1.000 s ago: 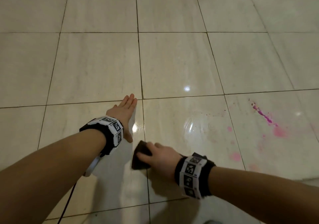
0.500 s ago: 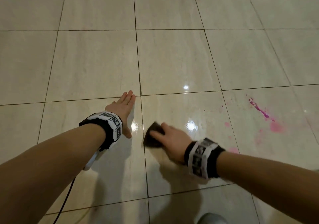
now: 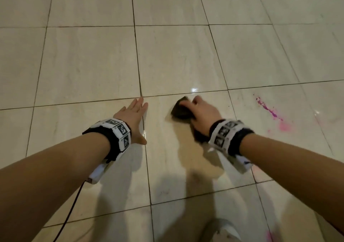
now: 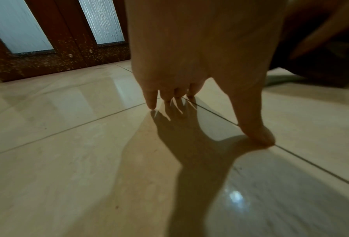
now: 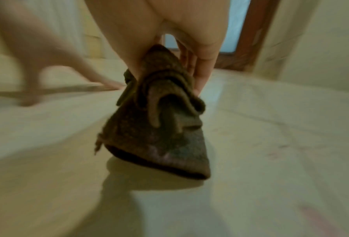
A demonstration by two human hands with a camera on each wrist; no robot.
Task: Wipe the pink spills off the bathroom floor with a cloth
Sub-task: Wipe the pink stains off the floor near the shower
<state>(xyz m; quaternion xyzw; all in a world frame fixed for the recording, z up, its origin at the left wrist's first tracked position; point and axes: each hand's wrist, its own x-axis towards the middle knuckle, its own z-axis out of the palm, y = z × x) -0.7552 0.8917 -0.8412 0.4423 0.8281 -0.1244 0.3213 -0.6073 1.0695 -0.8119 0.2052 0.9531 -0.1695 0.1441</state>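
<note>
My right hand grips a dark brown folded cloth and presses it on the cream tile floor, near a grout line. In the right wrist view the cloth is bunched between thumb and fingers, its lower fold on the floor. A pink spill with a paler smear lies on the tile to the right of the cloth, apart from it. More pink shows at the bottom right edge. My left hand lies flat on the floor, left of the cloth, fingers straight and touching the tile.
Glossy cream tiles stretch ahead and to the left. A dark wooden door with frosted panels stands beyond the left hand. A black cable trails from the left wrist. A grey object sits at the bottom edge.
My right hand has slid the cloth forward and to the right across the tile, toward the grout line. The faint pink marks on that tile look fainter. The left hand stays planted.
</note>
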